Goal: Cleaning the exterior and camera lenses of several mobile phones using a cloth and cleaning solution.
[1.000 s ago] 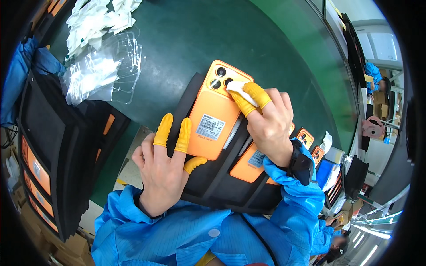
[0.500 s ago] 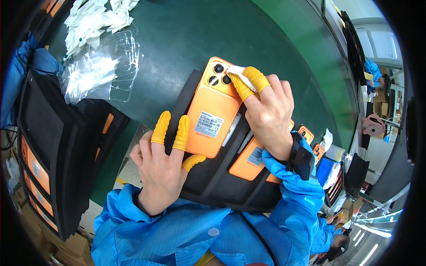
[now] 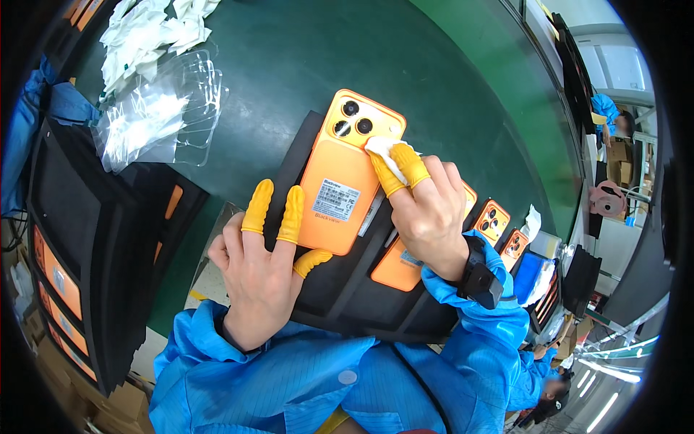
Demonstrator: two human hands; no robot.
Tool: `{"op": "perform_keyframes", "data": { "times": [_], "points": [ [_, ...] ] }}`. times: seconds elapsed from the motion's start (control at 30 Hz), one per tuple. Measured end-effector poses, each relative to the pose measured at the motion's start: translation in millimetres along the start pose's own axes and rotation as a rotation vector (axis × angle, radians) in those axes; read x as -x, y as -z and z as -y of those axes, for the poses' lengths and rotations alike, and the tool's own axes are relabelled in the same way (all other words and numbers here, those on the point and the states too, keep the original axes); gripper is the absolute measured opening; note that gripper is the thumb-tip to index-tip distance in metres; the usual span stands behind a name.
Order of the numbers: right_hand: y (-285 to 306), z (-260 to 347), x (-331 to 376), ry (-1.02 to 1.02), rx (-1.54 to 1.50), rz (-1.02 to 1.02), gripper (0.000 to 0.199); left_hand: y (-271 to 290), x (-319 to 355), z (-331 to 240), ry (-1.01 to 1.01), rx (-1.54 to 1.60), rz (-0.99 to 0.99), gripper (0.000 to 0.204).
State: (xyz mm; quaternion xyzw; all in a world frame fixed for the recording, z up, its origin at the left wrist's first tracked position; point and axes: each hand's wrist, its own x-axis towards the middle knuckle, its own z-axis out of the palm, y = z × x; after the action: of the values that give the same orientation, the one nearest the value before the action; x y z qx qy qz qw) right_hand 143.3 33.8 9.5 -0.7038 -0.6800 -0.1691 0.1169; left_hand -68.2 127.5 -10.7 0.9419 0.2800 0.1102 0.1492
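Note:
An orange smartphone point(image 3: 332, 170) lies back up on a black foam tray point(image 3: 318, 293), with a camera bump of several lenses at its far end and a white printed label lower down. At its lower left corner, my left hand point(image 3: 256, 278) holds it, index finger along the side and thumb at the bottom edge. Yellow finger cots cover those fingertips. My right hand point(image 3: 430, 217), also in yellow cots, pinches a white wiping cloth point(image 3: 379, 148) against the phone's back, just below the lenses. A second orange smartphone point(image 3: 397, 267) rests in the tray, partly under my right wrist.
Clear plastic trays point(image 3: 163, 119) and crumpled white cloths point(image 3: 141, 36) lie at the far left of the green table point(image 3: 289, 50). Stacked black foam trays point(image 3: 72, 195) with orange phones stand left. More orange phones point(image 3: 493, 221) and a blue box point(image 3: 531, 275) sit right.
My right hand has drawn the cloth down from beside the lenses to the phone's upper back near its right edge. The phone has shifted slightly; my left hand has stayed nearly in place.

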Motion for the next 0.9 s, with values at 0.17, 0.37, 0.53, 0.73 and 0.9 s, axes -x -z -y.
{"op": "perform_keyframes", "data": {
  "times": [0.17,0.37,0.53,0.73,0.9],
  "points": [
    [1,-14,-5,-0.011,0.089,-0.050,0.022,1,-2,-1,-0.002,0.016,0.001,0.064],
    [-2,-19,-12,-0.087,0.122,-0.060,0.024,1,-1,-1,0.002,0.018,-0.011,0.064],
    [-3,-15,-5,-0.063,0.106,-0.088,0.014,2,-2,-1,-0.010,0.019,-0.007,0.062],
    [0,3,8,-0.033,0.064,-0.045,0.017,1,0,-1,-0.006,0.025,0.009,0.061],
    [15,10,17,-0.056,0.065,-0.003,0.025,0,1,2,-0.027,0.044,-0.024,0.070]
  ]
}}
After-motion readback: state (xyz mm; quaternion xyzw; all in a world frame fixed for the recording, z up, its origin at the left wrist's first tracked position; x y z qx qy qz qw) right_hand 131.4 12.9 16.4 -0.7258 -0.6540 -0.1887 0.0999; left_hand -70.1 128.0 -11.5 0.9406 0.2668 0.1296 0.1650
